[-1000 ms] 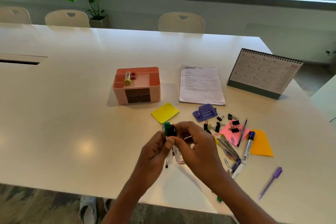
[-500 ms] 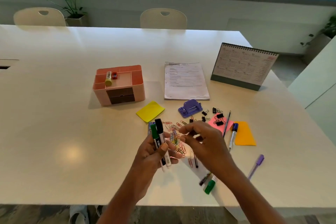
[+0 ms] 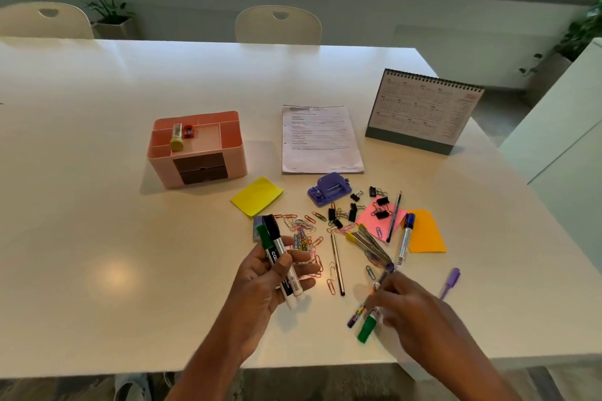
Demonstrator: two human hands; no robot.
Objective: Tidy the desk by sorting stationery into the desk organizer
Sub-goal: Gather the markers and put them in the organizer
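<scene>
My left hand [image 3: 260,286] grips two white markers [image 3: 277,247], one green-capped and one black-capped, held upright above the table. My right hand [image 3: 413,312] reaches down at the near right, its fingertips on a green-capped marker [image 3: 366,332] and a purple patterned pen [image 3: 358,312] that lie on the table; motion blur hides whether it pinches them. The pink desk organizer [image 3: 163,169] stands at the far left with a yellow-capped glue stick [image 3: 177,140] and a red sharpener [image 3: 188,131] in its top tray. Its two brown drawers are closed.
Coloured paper clips [image 3: 303,231], black binder clips [image 3: 351,212], a purple hole punch [image 3: 329,189], sticky pads in yellow [image 3: 257,195], pink [image 3: 371,221] and orange [image 3: 426,231], a blue marker [image 3: 405,238], a pencil [image 3: 337,267] and a purple pen [image 3: 451,282] are scattered. Printed sheets [image 3: 321,140] and a desk calendar [image 3: 423,111] sit behind.
My right hand left the markers in my left hand and swung down to the right onto the green marker and purple pen. My left hand still holds the two markers.
</scene>
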